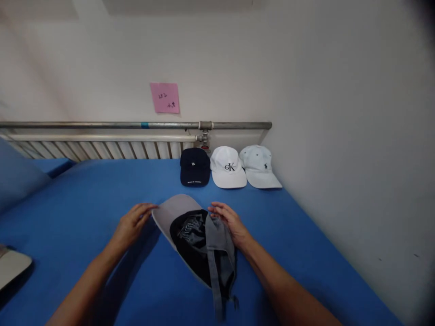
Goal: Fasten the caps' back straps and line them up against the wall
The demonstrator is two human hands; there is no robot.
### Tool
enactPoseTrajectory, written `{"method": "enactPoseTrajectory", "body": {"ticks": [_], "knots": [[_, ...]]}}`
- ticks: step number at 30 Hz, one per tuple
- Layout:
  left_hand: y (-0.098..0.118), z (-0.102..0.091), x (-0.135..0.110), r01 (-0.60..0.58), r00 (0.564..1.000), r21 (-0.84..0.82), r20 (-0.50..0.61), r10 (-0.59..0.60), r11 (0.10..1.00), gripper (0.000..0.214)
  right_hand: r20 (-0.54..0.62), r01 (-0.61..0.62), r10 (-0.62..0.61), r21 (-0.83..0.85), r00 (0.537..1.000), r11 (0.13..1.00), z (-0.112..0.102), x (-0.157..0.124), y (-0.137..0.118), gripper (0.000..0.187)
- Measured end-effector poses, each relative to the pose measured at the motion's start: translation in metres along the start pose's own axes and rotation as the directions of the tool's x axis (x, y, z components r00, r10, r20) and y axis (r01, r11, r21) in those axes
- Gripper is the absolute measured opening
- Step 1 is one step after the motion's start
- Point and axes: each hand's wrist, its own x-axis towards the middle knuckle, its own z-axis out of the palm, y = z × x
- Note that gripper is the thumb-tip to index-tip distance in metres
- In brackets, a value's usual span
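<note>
- While both hands are down on it, the grey cap [200,240] lies upside down on the blue sheet [84,199], pretty much dead centre in front of the person, with its dark lining facing up.
- Its brim [173,208] points away toward the wall, and the strap [215,290] trails back toward the person.
- Left hand [132,222]: fingers loose and stretched out, with the tips just touching the left edge of the brim. Not clamped on anything, as far as I can see.
- Right hand [229,219]: sits on the grey fabric at the right side of the cap, fingers curled over the edge. Honestly can't tell if it's actually pinching the cloth or just resting there.
- Further back, three more caps sit in a row, well apart from the hands: a navy cap [195,166], a white cap [227,167] with a black logo, and a pale cap [258,165] in the corner.
- Behind them there's a metal pipe [102,125] above a radiator [102,149], and a pink note [165,97] stuck on the wall.
- Some beige thing [12,267] pokes in at the lower left edge; too cut off to say what it is.
</note>
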Motion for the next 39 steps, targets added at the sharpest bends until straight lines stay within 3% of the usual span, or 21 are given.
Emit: {"method": "enactPoseTrajectory", "body": {"ticks": [3,7,10,15,17,19,21,23,26,28,30,33,35,39], "knots": [[0.018,0.013,0.004,0.162,0.987,-0.058,-0.008,-0.162,0.985,0.035,0.02,-0.004,0.005,-0.029,1.0,1.0,0.0,-0.003,-0.006,0.037],[0.025,0.026,-0.003,0.347,0.937,-0.142,0.097,-0.336,0.927,0.064,0.061,0.018,-0.006,-0.201,0.998,0.979,-0.004,-0.008,-0.021,0.038],[0.017,0.031,0.005,0.278,0.961,-0.18,0.038,-0.275,0.944,0.064,0.09,-0.016,0.054,-0.377,0.994,0.926,-0.001,-0.013,-0.027,0.044],[0.005,0.03,0.03,0.2,0.964,-0.131,-0.15,-0.219,0.971,0.031,0.138,-0.144,0.204,-0.355,0.969,0.924,0.014,-0.019,-0.023,0.046],[0.008,0.029,0.028,0.125,0.968,-0.111,-0.205,-0.146,0.986,0.025,0.151,-0.074,0.149,-0.418,0.977,0.906,0.017,-0.021,-0.024,0.039],[0.015,0.028,0.017,0.006,0.981,-0.081,-0.192,-0.022,0.997,0.024,0.142,0.129,-0.062,-0.523,0.988,0.843,0.018,-0.027,-0.029,0.031],[0.023,0.027,0.003,-0.141,0.989,-0.054,-0.054,0.138,0.989,0.026,0.231,0.38,-0.302,-0.579,0.925,0.721,0.019,-0.036,-0.036,0.029],[0.03,0.024,-0.009,-0.209,0.964,-0.078,0.153,0.219,0.975,0.024,0.448,0.582,-0.379,-0.527,0.81,0.62,0.023,-0.05,-0.044,0.036],[0.035,0.02,-0.019,-0.103,0.926,-0.133,0.348,0.144,0.986,0.017,0.734,0.741,-0.247,-0.481,0.633,0.469,0.034,-0.069,-0.045,0.045],[0.036,0.019,-0.023,-0.066,0.92,-0.139,0.376,0.115,0.988,0.014,0.797,0.78,-0.152,-0.499,0.584,0.377,0.041,-0.076,-0.039,0.043],[0.037,0.022,-0.027,-0.114,0.903,-0.133,0.399,0.158,0.985,0.014,0.796,0.782,-0.113,-0.539,0.594,0.312,0.045,-0.076,-0.029,0.034],[0.04,0.028,-0.033,-0.142,0.839,-0.139,0.509,0.194,0.98,0.017,0.749,0.743,-0.112,-0.604,0.653,0.289,0.044,-0.07,-0.019,0.019],[0.044,0.03,-0.038,-0.108,0.789,-0.159,0.586,0.182,0.981,0.017,0.697,0.686,-0.122,-0.633,0.707,0.359,0.041,-0.065,-0.019,0.015],[0.048,0.025,-0.041,0.009,0.682,-0.186,0.719,0.13,0.983,0.022,0.535,0.484,-0.111,-0.634,0.838,0.603,0.04,-0.06,-0.026,0.011]]}}
